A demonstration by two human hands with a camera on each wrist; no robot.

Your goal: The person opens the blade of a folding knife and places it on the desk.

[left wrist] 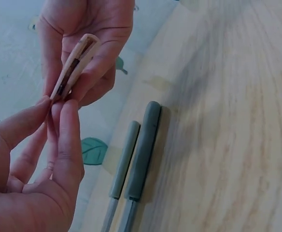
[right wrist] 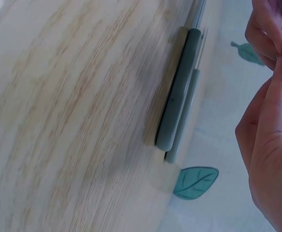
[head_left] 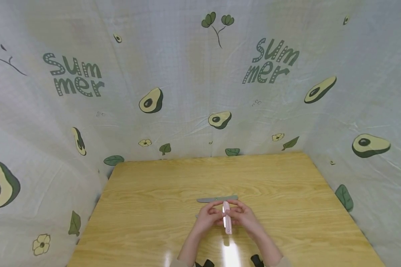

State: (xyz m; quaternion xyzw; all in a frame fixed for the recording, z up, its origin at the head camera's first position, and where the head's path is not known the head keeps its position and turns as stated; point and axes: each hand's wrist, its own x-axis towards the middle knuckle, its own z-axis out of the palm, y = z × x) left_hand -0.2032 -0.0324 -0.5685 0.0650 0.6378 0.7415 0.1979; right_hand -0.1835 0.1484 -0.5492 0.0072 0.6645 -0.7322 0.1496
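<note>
A pink folding knife (head_left: 228,228) is held up above the table between both hands, its pale blade (head_left: 224,218) lying alongside the handle. My left hand (head_left: 205,219) pinches it from the left with thumb and fingers. From the right, my right hand (head_left: 248,219) grips the pink handle. The slot in the handle (left wrist: 87,48) faces the left wrist camera. In the right wrist view the fingers hide most of the folding knife. Beyond the hands lies a green-handled knife (head_left: 226,198) with a grey blade. A second green-handled knife (left wrist: 125,159) lies beside it, mostly hidden by the hands in the head view.
The wooden table (head_left: 147,207) extends around the hands on all sides. A pale curtain (head_left: 183,74) printed with avocados, leaves and lettering hangs behind the table and along both its sides.
</note>
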